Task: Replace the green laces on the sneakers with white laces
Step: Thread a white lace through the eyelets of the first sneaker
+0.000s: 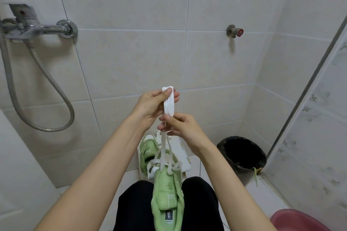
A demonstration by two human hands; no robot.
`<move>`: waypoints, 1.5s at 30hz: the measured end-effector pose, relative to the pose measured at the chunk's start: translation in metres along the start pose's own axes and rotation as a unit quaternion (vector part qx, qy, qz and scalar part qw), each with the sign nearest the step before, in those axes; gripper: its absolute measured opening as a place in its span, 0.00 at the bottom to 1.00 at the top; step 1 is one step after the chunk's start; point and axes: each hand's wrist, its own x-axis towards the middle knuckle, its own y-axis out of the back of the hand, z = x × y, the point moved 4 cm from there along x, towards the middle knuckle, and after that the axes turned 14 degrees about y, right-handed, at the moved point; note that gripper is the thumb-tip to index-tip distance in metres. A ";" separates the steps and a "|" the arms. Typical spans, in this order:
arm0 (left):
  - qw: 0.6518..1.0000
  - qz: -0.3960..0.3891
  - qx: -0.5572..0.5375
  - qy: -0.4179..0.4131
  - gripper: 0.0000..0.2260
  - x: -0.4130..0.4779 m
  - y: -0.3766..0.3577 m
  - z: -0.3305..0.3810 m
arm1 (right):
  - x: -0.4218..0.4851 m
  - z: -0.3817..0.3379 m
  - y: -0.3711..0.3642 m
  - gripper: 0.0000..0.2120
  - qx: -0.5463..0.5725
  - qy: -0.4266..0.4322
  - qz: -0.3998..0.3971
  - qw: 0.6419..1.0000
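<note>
Sneaker (165,189) insole label (168,216) illegible; left hand (152,105), right hand (182,125) pinch white lace (167,103).

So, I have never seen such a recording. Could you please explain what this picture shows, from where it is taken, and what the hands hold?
There is no machine here: a person works with two bare hands, and one camera worn on the head looks forward and down at them. The left hand holds the folded top of a white lace raised. The right hand pinches the same lace just below. The lace runs down into a green sneaker that lies on the person's lap, partly threaded. A second green sneaker lies further away on what looks like a white stool. The room is a tiled bathroom: a shower tap at the left, a black bin and a pink basin on the floor at the right.
</note>
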 end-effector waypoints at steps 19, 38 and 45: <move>0.851 0.056 0.504 0.136 0.21 -0.020 0.095 -0.176 | 0.005 -0.024 0.013 0.13 0.100 0.092 0.079 0.988; 0.821 0.162 0.547 0.029 0.16 -0.021 0.087 -0.162 | 0.042 -0.052 0.012 0.13 -0.001 0.143 0.076 0.987; 0.888 0.177 0.425 0.017 0.09 -0.037 0.087 -0.178 | -0.024 0.086 0.003 0.14 -0.119 -0.038 0.096 0.988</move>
